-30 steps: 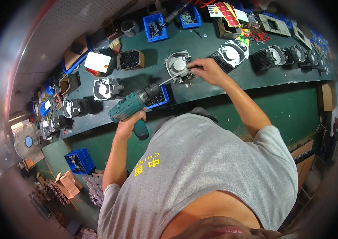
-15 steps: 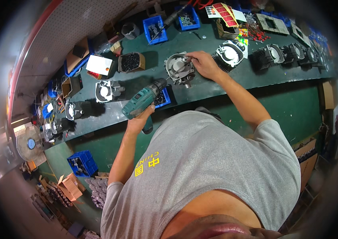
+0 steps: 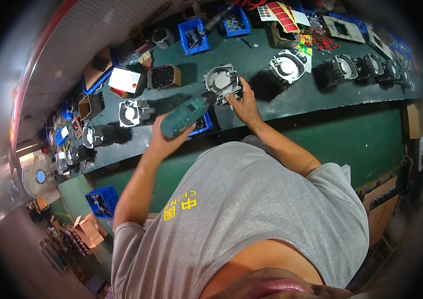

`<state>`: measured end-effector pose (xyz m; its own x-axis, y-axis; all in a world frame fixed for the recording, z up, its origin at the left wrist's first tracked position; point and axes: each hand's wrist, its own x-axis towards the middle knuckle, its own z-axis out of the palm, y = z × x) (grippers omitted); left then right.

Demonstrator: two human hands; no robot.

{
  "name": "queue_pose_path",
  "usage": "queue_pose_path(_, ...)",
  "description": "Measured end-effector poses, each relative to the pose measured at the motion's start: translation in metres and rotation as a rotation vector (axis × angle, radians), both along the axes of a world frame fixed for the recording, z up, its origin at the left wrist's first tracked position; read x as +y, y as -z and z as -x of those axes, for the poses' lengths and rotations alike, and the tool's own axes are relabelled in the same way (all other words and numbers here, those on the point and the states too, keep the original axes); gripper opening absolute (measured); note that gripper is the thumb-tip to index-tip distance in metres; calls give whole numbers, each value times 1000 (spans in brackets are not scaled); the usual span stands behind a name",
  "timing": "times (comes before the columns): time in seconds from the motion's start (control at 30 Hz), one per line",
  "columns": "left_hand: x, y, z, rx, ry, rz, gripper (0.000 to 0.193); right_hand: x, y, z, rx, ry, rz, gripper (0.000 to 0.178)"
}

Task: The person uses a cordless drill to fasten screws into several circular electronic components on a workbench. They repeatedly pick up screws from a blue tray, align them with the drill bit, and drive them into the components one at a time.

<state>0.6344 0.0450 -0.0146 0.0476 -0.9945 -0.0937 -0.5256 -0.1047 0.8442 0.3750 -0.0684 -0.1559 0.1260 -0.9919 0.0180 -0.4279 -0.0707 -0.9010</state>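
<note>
A green cordless drill (image 3: 184,118) is gripped in my left hand (image 3: 164,139), its chuck pointing right at the near side of a grey metal engine housing (image 3: 221,82). The drill's tip is hidden against the housing. My right hand (image 3: 244,106) clasps the housing at its right near side, thumb on the rim and fingers round the outside. The housing stands on the dark green workbench (image 3: 199,57) with its round open face up. Partly under the drill lies a blue bin (image 3: 202,124) of small dark parts.
Similar finned housings stand to the right (image 3: 287,69) and left (image 3: 134,113) along the bench. A cardboard box of black parts (image 3: 164,77) and blue bins of screws (image 3: 193,37) sit farther back. Red-and-yellow label sheets (image 3: 282,17) lie at the back right.
The drill has moved right and its chuck now meets the housing's near side. My right hand has slid from the housing's far right edge to its near right side.
</note>
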Motion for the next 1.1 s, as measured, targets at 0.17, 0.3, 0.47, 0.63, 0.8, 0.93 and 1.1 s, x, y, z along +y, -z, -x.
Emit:
queue_pose_path(0.17,-108,-94,11,-413,396,-78,39,-7,20,1,-96,-8,-32,74)
queue_pose_path(0.3,-169,-112,28,-529,632,-16,44,-16,6,3,-69,-32,20,63)
queue_pose_path(0.47,-210,-137,59,-622,820,-175,47,-38,18,22,-84,-137,112,60)
queue_pose_path(0.63,-228,-129,53,-724,852,-152,50,-51,13,28,-126,-216,71,56)
queue_pose_path(0.8,-233,-123,47,-665,818,-150,50,-51,9,15,-188,-107,-118,53)
queue_pose_path(0.93,-239,-128,50,-646,810,-225,52,-55,20,20,-287,-128,-129,54)
queue_pose_path(1.1,-243,-128,53,-611,781,-276,55,-53,19,22,-301,-152,-127,55)
